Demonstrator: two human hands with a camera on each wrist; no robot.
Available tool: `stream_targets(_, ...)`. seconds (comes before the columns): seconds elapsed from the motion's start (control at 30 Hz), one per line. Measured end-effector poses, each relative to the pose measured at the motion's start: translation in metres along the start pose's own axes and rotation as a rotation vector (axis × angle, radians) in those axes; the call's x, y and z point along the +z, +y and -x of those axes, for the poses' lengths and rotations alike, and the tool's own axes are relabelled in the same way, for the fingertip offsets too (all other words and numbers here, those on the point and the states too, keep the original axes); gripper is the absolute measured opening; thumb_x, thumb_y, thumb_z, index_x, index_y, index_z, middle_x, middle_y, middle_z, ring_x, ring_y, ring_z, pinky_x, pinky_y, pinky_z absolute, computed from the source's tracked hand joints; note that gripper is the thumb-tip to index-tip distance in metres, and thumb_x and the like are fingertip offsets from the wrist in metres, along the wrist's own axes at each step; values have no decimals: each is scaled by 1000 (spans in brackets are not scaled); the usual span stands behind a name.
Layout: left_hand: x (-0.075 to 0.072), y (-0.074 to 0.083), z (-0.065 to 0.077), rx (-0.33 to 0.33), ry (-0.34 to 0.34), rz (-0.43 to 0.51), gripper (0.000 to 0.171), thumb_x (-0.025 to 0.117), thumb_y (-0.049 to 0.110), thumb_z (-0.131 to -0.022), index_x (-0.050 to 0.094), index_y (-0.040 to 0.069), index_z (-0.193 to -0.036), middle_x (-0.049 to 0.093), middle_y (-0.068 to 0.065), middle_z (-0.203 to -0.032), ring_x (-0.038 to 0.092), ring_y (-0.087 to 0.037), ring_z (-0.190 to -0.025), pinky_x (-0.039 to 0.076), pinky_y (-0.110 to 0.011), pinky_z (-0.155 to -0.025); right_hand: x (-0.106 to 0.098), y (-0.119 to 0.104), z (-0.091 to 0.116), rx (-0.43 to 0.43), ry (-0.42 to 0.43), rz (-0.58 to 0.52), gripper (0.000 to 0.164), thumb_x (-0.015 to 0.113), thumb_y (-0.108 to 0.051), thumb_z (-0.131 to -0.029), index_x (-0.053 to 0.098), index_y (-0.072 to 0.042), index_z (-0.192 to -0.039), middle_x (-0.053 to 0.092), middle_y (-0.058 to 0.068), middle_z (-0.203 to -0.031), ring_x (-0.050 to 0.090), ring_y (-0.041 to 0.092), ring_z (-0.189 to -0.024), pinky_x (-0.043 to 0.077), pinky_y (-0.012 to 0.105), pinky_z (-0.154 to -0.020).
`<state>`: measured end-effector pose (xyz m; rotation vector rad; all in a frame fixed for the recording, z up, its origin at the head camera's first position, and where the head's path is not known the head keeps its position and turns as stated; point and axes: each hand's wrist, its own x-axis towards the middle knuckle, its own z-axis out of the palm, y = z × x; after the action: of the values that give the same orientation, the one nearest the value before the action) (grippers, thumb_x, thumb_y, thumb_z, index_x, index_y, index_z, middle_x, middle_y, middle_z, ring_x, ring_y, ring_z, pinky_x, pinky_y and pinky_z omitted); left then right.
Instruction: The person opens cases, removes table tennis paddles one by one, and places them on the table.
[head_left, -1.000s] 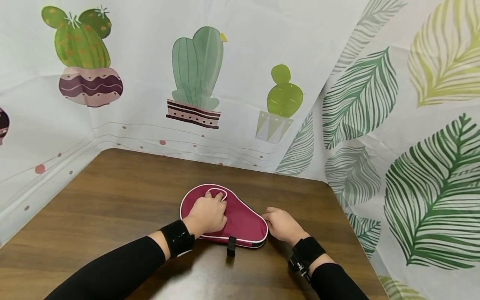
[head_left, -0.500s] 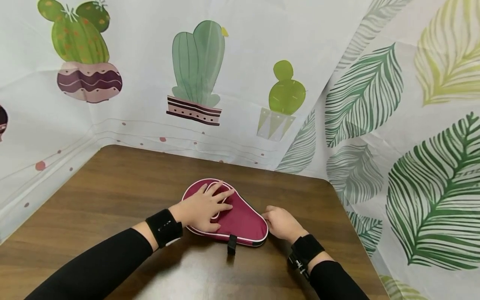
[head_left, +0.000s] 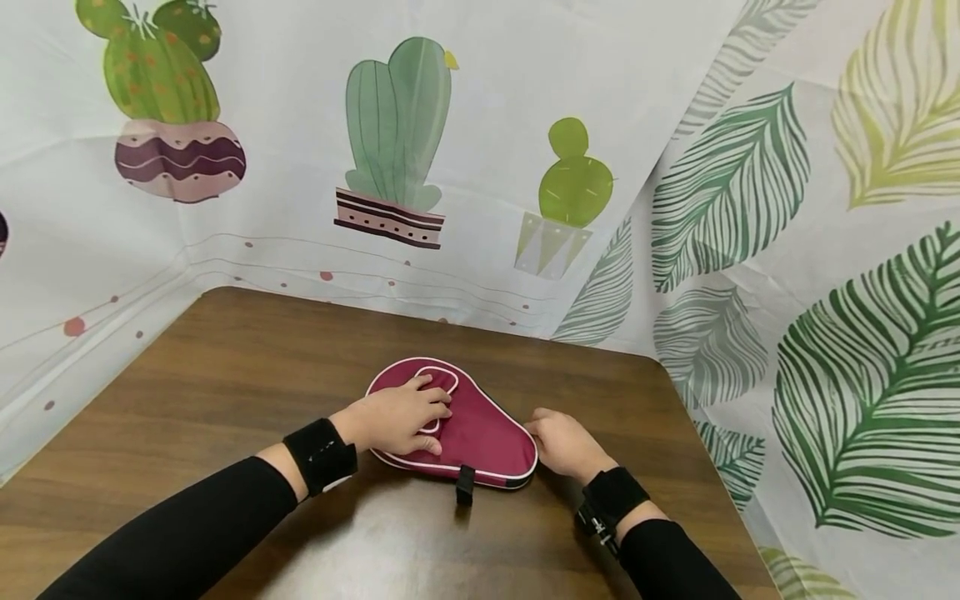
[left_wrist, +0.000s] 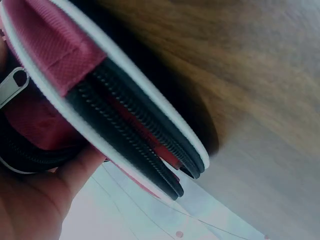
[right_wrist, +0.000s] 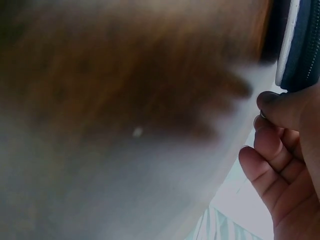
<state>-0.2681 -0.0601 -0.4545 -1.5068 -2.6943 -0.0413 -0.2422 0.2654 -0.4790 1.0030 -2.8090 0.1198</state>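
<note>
A dark red table tennis bat case with white piping lies flat on the table, its narrow end towards the right. My left hand rests on the wide end, over the white-edged pocket, fingers loosely bent and thumb on the case. The left wrist view shows the side zipper parted, with red showing in the gap. A metal pull hangs by the pocket. At the narrow end, my right hand pinches a small zipper pull, mostly hidden between thumb and forefinger.
A black strap loop sticks out from the case's near edge. The brown wooden table reaches back to white cloth walls printed with cacti and leaves. Both wrists wear black bands.
My left hand first spread its fingers and drew back left on the case, then its fingers bent again over the pocket. The right hand keeps its place at the narrow end.
</note>
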Motion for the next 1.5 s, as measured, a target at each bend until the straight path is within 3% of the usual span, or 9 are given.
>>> stream_targets(0.33, 5, 8, 3, -62, 41, -33, 58, 61, 63, -89, 65, 15, -121, 61, -7, -127, 53, -38, -124, 38, -51, -112, 1, -2, 3, 29, -6, -2, 16, 65, -5, -87, 74, -17, -83, 44, -9, -70, 45, 7, -63, 47, 27, -63)
stream_targets(0.5, 6, 13, 1, -133, 43, -42, 57, 62, 66, -88, 66, 18, -118, 60, -6, -125, 54, -38, -115, 53, -47, -92, 2, -1, 4, 81, -12, 21, 17, 64, -2, -86, 74, -15, -81, 47, -8, -71, 49, 7, -65, 49, 27, -63)
stream_targets(0.63, 5, 14, 0, -183, 49, -61, 57, 62, 67, -87, 65, 19, -118, 59, -8, -130, 54, -39, -114, 57, -46, -81, 2, 0, 5, 106, -13, 44, 17, 63, -1, -87, 74, -14, -82, 48, -8, -72, 52, 8, -66, 51, 28, -64)
stream_targets(0.8, 4, 17, -1, -214, 43, -50, 60, 62, 67, -87, 64, 20, -126, 58, -11, -134, 54, -43, -118, 57, -48, -81, 1, 0, 5, 97, 10, 52, 16, 64, 0, -86, 73, -12, -80, 48, -6, -71, 52, 9, -65, 51, 29, -63)
stream_targets(0.97, 1, 21, -2, -229, 27, -30, 59, 60, 64, -90, 62, 29, -138, 55, -15, -140, 53, -49, -119, 57, -51, -83, 0, 1, 6, 94, 31, 67, 15, 66, 0, -85, 72, -11, -77, 46, -5, -70, 51, 9, -63, 50, 30, -62)
stream_targets(1.5, -4, 32, -7, -316, 11, -35, 54, 59, 62, -92, 65, 30, -135, 51, -18, -144, 50, -50, -121, 56, -51, -84, 1, 1, 9, 130, -1, 69, 15, 65, -3, -85, 73, -13, -78, 47, -6, -70, 53, 10, -66, 52, 33, -64)
